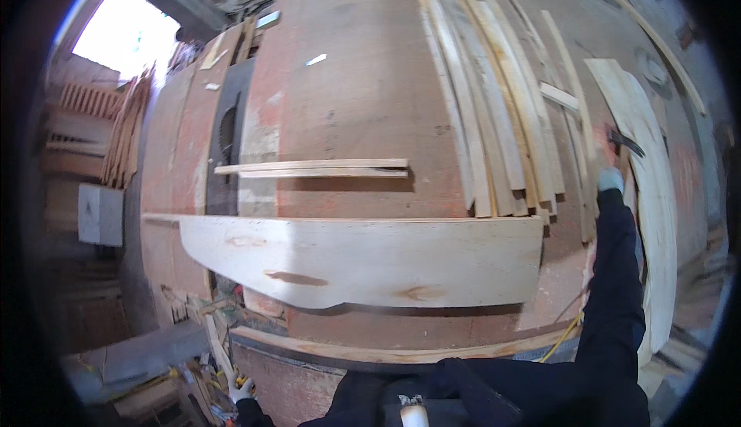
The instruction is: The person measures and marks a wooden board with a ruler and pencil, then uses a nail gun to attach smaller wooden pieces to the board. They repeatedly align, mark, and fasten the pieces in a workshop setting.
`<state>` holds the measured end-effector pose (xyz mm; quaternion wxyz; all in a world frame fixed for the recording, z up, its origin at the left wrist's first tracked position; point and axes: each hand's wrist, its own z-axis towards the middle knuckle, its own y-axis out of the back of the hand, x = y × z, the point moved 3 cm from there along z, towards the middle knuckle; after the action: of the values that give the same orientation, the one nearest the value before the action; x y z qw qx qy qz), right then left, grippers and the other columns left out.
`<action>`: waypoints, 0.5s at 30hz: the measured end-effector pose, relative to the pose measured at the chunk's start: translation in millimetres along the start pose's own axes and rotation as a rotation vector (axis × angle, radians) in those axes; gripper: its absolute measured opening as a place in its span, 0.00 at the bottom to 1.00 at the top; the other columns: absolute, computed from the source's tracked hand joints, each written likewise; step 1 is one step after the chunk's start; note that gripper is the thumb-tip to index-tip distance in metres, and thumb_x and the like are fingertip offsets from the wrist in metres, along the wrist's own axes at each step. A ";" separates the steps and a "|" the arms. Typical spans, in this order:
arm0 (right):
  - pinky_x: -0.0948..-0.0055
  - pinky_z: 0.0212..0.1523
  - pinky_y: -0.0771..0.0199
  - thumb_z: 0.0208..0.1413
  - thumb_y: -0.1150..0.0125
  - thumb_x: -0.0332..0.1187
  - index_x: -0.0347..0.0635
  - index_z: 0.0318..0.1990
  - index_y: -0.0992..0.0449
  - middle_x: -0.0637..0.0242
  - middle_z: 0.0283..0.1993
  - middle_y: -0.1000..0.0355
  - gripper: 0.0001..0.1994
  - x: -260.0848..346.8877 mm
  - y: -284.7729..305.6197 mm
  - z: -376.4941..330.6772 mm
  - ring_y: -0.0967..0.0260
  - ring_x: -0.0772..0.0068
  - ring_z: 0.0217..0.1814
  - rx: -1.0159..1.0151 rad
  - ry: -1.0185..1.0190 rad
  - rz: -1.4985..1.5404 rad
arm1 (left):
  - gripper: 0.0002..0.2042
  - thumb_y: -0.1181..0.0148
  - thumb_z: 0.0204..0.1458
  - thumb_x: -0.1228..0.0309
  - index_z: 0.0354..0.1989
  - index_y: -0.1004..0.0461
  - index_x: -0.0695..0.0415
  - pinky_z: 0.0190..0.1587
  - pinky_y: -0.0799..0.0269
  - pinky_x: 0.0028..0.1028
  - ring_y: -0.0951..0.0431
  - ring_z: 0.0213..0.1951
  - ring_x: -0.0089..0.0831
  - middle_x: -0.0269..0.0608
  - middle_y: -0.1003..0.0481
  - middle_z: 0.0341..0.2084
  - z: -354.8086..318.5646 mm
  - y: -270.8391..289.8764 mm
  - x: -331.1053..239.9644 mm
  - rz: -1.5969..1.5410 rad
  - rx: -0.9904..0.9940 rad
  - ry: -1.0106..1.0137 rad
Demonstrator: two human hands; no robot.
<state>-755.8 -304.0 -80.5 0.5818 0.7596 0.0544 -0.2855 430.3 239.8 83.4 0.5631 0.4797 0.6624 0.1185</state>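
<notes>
My left hand (pixel 242 390), in a pale glove, is low at the left, below the bench's front edge. Its fingers are closed round a small yellow and black tool (pixel 241 381), too small to name surely. At the far right my right arm is stretched out, and its gloved hand (pixel 610 180) is just below a dark-headed hammer (pixel 625 143). Whether the fingers grip the hammer's handle does not show. Between my arms lies a broad pale board (pixel 370 261) with a curved left end and brown knots. Beyond it rest two thin wooden strips (pixel 312 168).
Several long planks (pixel 494 95) run away from me on the worktable (pixel 355 79). A dark saw blade (pixel 227 133) rises from a slot at the left. A long pale board (pixel 644 195) lies beside my right arm. Wood scraps (pixel 224 296) clutter the near left.
</notes>
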 end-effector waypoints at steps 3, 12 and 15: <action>0.47 0.51 0.26 0.62 0.56 0.57 0.40 0.41 0.17 0.43 0.41 0.22 0.29 -3.4 17.7 -23.9 0.24 0.39 0.48 -0.068 -0.392 0.746 | 0.34 0.30 0.39 0.84 0.60 0.31 0.60 0.29 0.25 0.31 0.24 0.30 0.31 0.45 0.24 0.38 -12.5 -0.4 8.4 0.044 -0.098 0.031; 0.55 0.60 0.34 0.60 0.50 0.55 0.42 0.56 0.24 0.46 0.53 0.25 0.28 52.1 105.4 -89.6 0.29 0.47 0.57 -0.188 -0.342 0.784 | 0.30 0.29 0.47 0.78 0.60 0.32 0.60 0.45 0.22 0.38 0.23 0.44 0.39 0.49 0.24 0.48 -9.8 -9.2 0.3 0.236 -0.061 0.114; 0.56 0.57 0.32 0.57 0.47 0.57 0.40 0.50 0.20 0.46 0.49 0.23 0.28 45.4 121.2 -99.0 0.27 0.46 0.54 -0.126 -0.403 1.029 | 0.33 0.29 0.42 0.85 0.61 0.32 0.59 0.45 0.22 0.41 0.24 0.45 0.40 0.47 0.26 0.50 -22.9 -10.8 -21.9 -0.060 -0.080 0.145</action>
<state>-631.0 -263.2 16.1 0.6894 0.5823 -0.4190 -0.1002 403.1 226.2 97.4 0.5358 0.4267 0.7102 0.1624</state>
